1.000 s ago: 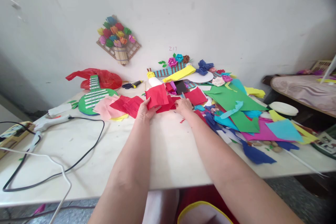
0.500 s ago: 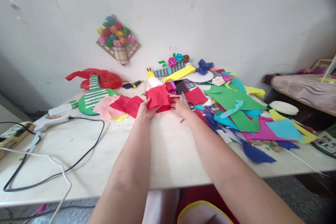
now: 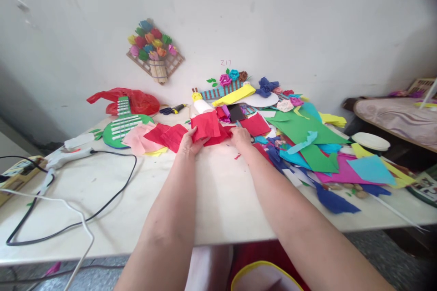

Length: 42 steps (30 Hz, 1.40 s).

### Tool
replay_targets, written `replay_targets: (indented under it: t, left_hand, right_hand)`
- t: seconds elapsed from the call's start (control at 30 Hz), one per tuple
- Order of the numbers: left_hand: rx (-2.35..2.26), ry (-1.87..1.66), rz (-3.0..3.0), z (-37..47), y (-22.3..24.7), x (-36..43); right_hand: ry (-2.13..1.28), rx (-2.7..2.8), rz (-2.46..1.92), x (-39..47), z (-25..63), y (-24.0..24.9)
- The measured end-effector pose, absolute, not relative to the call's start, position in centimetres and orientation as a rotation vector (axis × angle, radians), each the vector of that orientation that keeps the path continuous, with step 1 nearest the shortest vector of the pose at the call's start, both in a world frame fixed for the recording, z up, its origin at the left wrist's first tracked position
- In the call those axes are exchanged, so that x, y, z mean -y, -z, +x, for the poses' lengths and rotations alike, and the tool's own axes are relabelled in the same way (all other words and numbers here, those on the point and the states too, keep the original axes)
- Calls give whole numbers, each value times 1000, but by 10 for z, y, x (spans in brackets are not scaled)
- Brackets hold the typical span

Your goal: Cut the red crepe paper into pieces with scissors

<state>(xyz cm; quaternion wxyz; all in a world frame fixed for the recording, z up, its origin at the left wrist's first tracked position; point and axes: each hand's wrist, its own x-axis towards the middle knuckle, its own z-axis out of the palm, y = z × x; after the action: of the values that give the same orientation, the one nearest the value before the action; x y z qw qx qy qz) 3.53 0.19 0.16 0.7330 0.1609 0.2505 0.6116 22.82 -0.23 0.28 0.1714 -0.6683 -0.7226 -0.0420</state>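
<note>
A piece of red crepe paper (image 3: 205, 126) is gripped at its lower left by my left hand (image 3: 191, 143), with the thumb and fingers around its edge. My right hand (image 3: 240, 138) is beside the right end of the red paper, over the scissors lying there; its fingers are bent and partly hidden, and what they hold cannot be made out. More red sheets (image 3: 172, 136) lie to the left, overlapping a pink sheet (image 3: 138, 138). Another red square (image 3: 255, 124) lies behind my right hand.
Left: green paper guitar (image 3: 124, 129), glue gun (image 3: 70, 157) with looping cables, red plastic bag (image 3: 145, 102), pliers (image 3: 173, 109). Right: a heap of coloured paper (image 3: 300, 129) and a white bowl (image 3: 370, 141). Behind: a flower-decorated striped craft (image 3: 221, 91) and the wall.
My right hand has shifted slightly right, its fingers drawn in from the red paper and now over the scissors. My left hand keeps its grip on the red paper.
</note>
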Motion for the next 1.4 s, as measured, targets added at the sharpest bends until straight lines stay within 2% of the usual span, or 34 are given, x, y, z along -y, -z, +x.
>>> replay_targets:
  t: [0.23,0.63,1.03,1.2,1.4]
  left_hand:
    - [-580,-1344,353,35,-3,-1]
    - [-598,-1363,318,36,-1,-2]
    - [-603,-1356,323,35,0,-4]
    - [-616,-1362,326,36,-3,-1]
    - [-626,-1361,324,36,-3,-1]
  right_hand:
    - [40,1723,-1927,3,237,-4]
    - [-211,1618,-1654,-16,239,3]
    - [-53,1520,-1809,-3,246,-1]
    - [-51,1285,-1888,2,253,-7]
    - [-242,1007,-1597,-13,266,1]
